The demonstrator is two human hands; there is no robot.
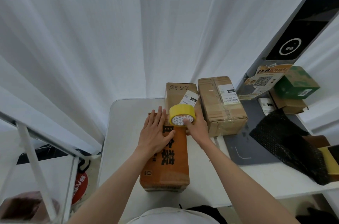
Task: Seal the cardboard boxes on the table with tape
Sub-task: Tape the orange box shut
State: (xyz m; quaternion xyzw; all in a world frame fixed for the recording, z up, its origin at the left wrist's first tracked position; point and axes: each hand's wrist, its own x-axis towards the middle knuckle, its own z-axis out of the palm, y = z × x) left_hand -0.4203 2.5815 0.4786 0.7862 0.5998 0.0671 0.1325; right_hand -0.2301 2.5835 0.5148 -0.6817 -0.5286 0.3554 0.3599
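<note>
Head view: we are pressing our flat left hand point(156, 132) on the orange box point(170, 157) at the table's point(124, 132) middle, right hand point(197, 127) gripping the tape roll point(180, 115) at its far end; next, probably pulling tape toward us

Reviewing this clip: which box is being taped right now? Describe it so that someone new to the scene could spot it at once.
On the white table, three cardboard boxes sit by the curtain. The one being taped is the orange-brown box nearest the person, under the flat left hand and the yellow tape roll gripped by the right hand. Unlike its paler neighbours with white labels, it bears large black printed characters.
</note>
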